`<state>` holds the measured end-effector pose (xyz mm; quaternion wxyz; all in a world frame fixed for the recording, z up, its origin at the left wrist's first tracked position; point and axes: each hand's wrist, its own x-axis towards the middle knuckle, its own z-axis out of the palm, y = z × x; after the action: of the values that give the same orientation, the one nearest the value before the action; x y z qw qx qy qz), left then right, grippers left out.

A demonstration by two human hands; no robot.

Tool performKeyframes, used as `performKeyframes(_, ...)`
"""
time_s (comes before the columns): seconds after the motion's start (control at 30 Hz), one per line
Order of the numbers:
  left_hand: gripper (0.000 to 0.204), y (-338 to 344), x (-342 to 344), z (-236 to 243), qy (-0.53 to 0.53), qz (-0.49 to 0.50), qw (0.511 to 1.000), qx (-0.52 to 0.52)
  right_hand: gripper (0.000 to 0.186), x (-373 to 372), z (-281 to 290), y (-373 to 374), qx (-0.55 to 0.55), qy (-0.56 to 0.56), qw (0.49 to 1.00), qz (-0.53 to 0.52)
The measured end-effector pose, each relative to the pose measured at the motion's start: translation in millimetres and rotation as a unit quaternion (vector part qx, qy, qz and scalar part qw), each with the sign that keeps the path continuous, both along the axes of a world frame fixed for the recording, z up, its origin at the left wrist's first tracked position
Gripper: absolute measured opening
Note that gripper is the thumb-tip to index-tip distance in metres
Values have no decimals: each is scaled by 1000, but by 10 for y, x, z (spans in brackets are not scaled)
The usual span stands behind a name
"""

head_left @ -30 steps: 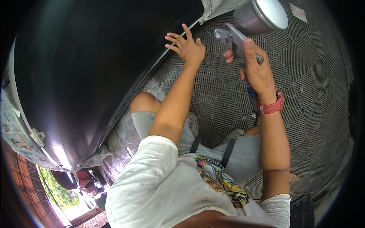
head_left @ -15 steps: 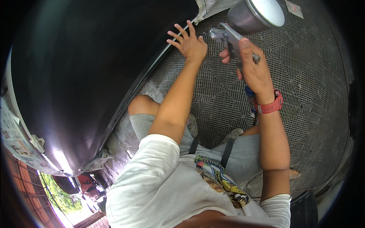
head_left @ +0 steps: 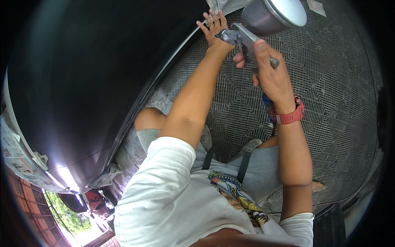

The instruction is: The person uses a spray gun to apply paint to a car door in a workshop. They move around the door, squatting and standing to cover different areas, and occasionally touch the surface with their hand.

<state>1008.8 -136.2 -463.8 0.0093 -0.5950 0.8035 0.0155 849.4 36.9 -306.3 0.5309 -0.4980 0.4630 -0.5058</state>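
A metal spray gun with a round grey paint cup on top is gripped by my right hand. Its nozzle points left, toward my other wrist. With fingers spread, my left hand is at the edge of a large black car panel, beside the masking paper at its far end. Whether the palm presses on the panel cannot be made out. Part of the gun's handle is hidden by my right fingers.
Masking paper covers the panel's far end, and newspaper lines its left end. Black grid matting covers the floor. A blue hose fitting hangs below the gun. A small card lies at the far right.
My left hand has slid farther away along the panel edge toward the masking paper. The spray gun in my right hand has shifted slightly left.
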Motion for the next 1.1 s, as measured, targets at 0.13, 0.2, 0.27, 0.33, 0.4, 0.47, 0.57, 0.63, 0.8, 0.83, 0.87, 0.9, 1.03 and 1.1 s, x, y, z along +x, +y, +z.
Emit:
performKeyframes(0.13,94,-25,145,153,-28,46,992,-115,76,45,6,-11,0,-2,1000,-11)
performKeyframes(0.2,92,121,414,257,2,61,989,-131,76,117,14,-27,7,-14,1000,-4)
performKeyframes(0.27,92,303,734,366,-21,93,985,-144,77,229,27,-45,17,-35,999,13)
performKeyframes(0.33,93,558,1109,463,-41,124,982,-136,79,389,38,-65,14,-58,997,47)
performKeyframes(0.4,93,817,1466,558,-54,159,976,-137,81,576,49,-83,5,-79,993,84)
performKeyframes(0.47,97,1058,1797,658,-68,185,968,-153,84,803,55,-101,-7,-94,988,121)
performKeyframes(0.57,97,1450,2137,752,-62,271,947,-161,78,1160,53,-135,11,-132,972,192)
performKeyframes(0.63,97,1764,2320,803,-45,337,925,-169,67,1438,35,-134,31,-161,957,238)
performKeyframes(0.8,86,2897,2510,883,166,487,857,20,58,2096,-56,125,35,-126,923,361)
performKeyframes(0.83,80,3134,2477,897,219,511,830,55,58,2224,-87,210,12,-108,918,382)
performKeyframes(0.87,73,3328,2468,930,263,534,794,122,58,2346,-119,288,-14,-93,913,397)
performKeyframes(0.9,66,3504,2457,960,314,548,753,186,59,2446,-156,383,3,-81,902,425)
performKeyframes(1.03,46,4028,2172,899,550,469,654,224,63,2719,-368,676,7,7,885,466)
performKeyframes(1.1,40,4189,2096,836,647,419,588,243,62,2793,-465,813,33,9,886,463)
